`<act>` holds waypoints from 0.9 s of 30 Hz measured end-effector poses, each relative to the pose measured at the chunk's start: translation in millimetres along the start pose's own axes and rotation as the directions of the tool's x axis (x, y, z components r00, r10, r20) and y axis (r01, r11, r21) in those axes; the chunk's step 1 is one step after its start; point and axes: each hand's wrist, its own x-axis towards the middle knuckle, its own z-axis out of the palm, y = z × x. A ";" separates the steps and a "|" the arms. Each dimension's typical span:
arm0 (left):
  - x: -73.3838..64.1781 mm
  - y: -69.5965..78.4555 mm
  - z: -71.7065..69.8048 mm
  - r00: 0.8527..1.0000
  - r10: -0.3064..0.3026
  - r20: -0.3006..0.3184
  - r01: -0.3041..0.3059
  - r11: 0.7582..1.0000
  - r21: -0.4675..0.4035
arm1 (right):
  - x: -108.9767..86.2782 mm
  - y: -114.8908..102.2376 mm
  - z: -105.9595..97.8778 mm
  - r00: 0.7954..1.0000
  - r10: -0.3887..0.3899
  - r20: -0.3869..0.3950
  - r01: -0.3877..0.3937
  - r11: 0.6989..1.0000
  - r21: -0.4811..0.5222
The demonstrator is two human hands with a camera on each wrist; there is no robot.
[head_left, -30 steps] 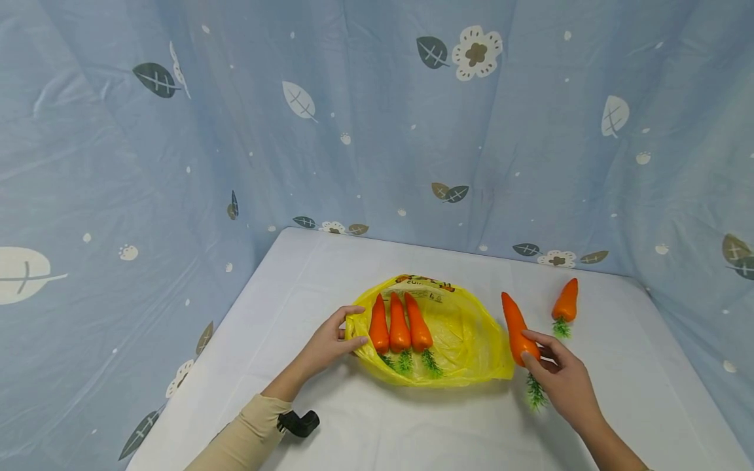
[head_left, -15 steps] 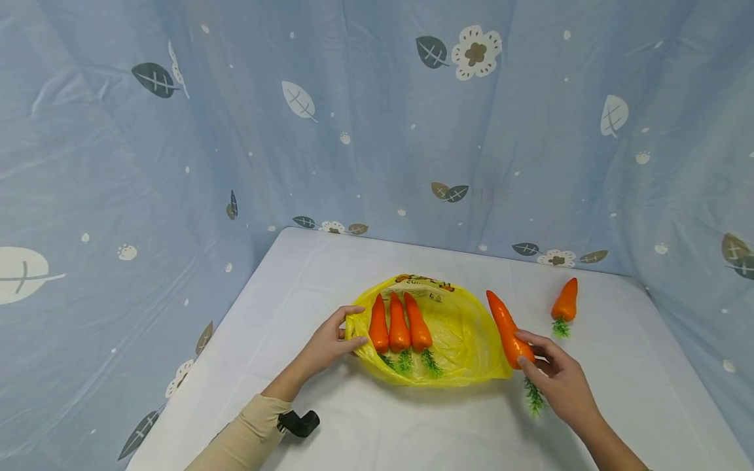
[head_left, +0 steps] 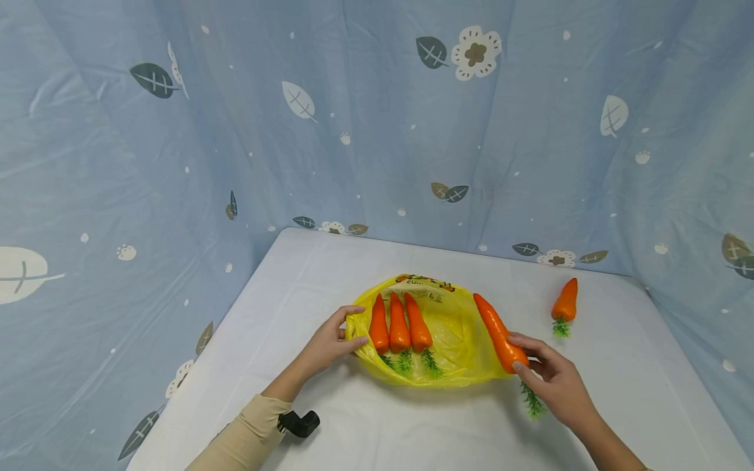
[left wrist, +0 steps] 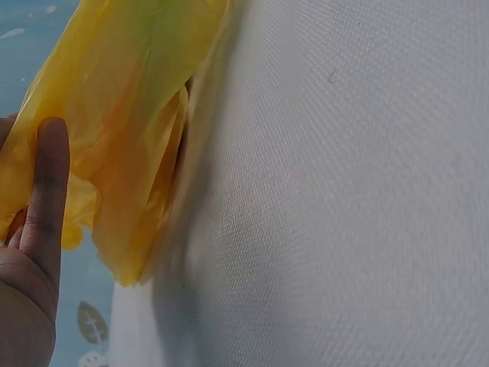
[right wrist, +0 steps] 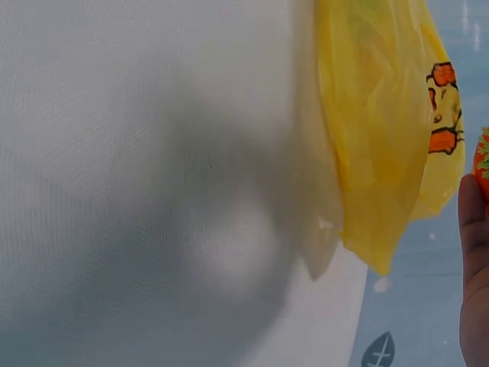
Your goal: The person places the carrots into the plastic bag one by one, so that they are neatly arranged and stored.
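A yellow plastic bag [head_left: 465, 340] lies with its mouth spread on the white table, three orange toy carrots [head_left: 399, 327] side by side in its left half. My left hand [head_left: 330, 340] pinches the bag's left rim between thumb and fingers; the left wrist view shows a finger [left wrist: 52, 176] against the yellow film. At the bag's right edge my right hand [head_left: 556, 379] grips another toy carrot [head_left: 497, 333] near its thick end. That carrot's tip points up and left over the bag, and its green leaves hang below the fingers. Only part of this hand shows in the right wrist view.
One more toy carrot [head_left: 565, 301] rests on the table [head_left: 424, 432] to the right, beyond my right hand. A black strap piece [head_left: 300, 424] sticks out at my left wrist. A blue patterned curtain [head_left: 377, 131] stands behind the table and along its sides.
My right hand has moved left with its carrot, so the carrot's tip now lies over the bag's right part. The left hand, the bag and the three carrots have stayed in place.
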 end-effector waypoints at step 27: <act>0.1 0.6 0.3 1.000 0.009 0.002 -0.009 1.000 0.021 | 18.3 -8.7 19.8 0.993 0.073 0.089 -0.080 0.994 0.070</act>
